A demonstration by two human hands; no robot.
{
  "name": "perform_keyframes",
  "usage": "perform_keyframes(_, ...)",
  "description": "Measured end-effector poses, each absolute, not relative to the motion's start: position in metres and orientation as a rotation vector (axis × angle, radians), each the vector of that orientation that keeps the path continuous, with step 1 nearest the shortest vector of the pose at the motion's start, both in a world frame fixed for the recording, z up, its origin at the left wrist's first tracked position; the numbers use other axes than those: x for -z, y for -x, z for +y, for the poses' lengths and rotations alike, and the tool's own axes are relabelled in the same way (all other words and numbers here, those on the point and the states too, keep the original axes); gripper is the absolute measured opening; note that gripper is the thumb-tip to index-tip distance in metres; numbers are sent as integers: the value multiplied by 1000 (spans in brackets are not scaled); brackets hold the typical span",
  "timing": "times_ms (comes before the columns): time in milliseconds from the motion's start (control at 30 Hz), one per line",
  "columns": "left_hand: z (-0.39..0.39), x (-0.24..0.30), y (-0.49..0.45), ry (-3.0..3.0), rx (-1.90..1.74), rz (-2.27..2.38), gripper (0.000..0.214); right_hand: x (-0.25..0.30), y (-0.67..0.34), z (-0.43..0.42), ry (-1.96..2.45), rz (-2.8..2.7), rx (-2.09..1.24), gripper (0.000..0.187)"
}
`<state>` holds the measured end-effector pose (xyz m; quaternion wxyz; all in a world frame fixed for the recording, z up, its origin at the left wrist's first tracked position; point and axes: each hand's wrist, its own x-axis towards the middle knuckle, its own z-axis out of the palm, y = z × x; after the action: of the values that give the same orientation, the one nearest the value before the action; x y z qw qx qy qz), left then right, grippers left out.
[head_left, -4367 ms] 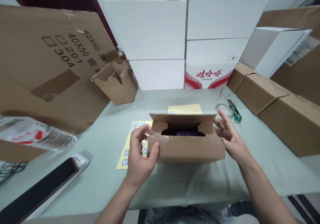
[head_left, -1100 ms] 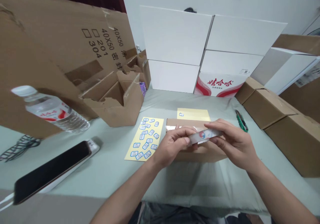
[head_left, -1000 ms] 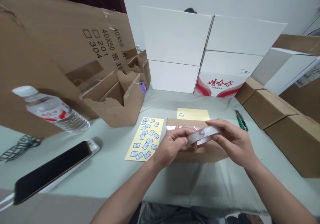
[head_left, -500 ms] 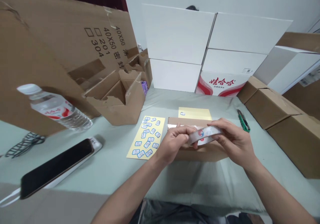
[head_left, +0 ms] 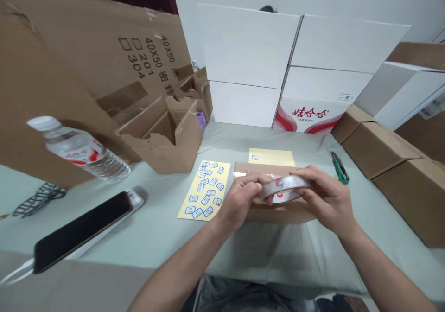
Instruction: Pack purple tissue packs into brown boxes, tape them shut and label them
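A small brown cardboard box (head_left: 278, 212) lies closed on the pale green table cover, with a strip of clear tape along its top. Above it my right hand (head_left: 327, 200) is closed around a roll of clear tape (head_left: 285, 187) held nearly flat. My left hand (head_left: 241, 198) pinches at the roll's left edge, thumb and fingertips pressed together on it. A yellow sticker sheet (head_left: 206, 195) with several blue labels lies just left of the box. A second yellow sheet (head_left: 271, 156) lies behind the box.
A green utility knife (head_left: 340, 167) lies right of the box. Open brown cartons (head_left: 167, 133) and a large leaning carton stand left. White cartons (head_left: 295, 66) line the back, brown boxes (head_left: 392, 159) the right. A water bottle (head_left: 79, 149), phone (head_left: 81, 231) and black cable (head_left: 38, 198) lie near left.
Since 4.4 s ago the box's flaps were shut and my right hand picked up the tape roll. Over the last second both hands stayed on the roll, which levelled out slightly.
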<state>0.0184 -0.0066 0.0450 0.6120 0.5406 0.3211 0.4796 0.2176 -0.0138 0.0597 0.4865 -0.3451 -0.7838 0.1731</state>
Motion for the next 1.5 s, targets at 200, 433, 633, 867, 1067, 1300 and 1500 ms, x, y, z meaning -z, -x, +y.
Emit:
perform_keyframes(200, -7, -41, -17, -1285, -1120, 736, 19, -56, -219, -17, 905, -1831, -475, 22)
perform_keyframes(433, -13, -42, -14, -1821, -1419, 909, 29, -55, -228, 4, 1099, -1628, -1052, 27)
perform_keyframes(633, -11, -37, -13, -2071, -1525, 925, 19, -52, -228, 12, 1132, -1605, -1141, 32)
perform_keyframes(867, -10, -34, -11, -2194, -1484, 986, 15, -48, -230, 11, 1119, -1526, -1192, 32)
perform_keyframes(1067, -9, -34, -13, -2392, -1426, 1053, 11, -48, -227, 9, 1157, -1476, -1174, 33)
perform_keyframes(1300, -9, -39, -19, -2593, -1570, 1107, 14, -46, -226, 7, 1187, -1575, -1129, 32)
perform_keyframes(1500, -6, -44, -17, -2602, -1491, 1082, 14, -49, -224, 5, 1203, -1630, -1080, 34)
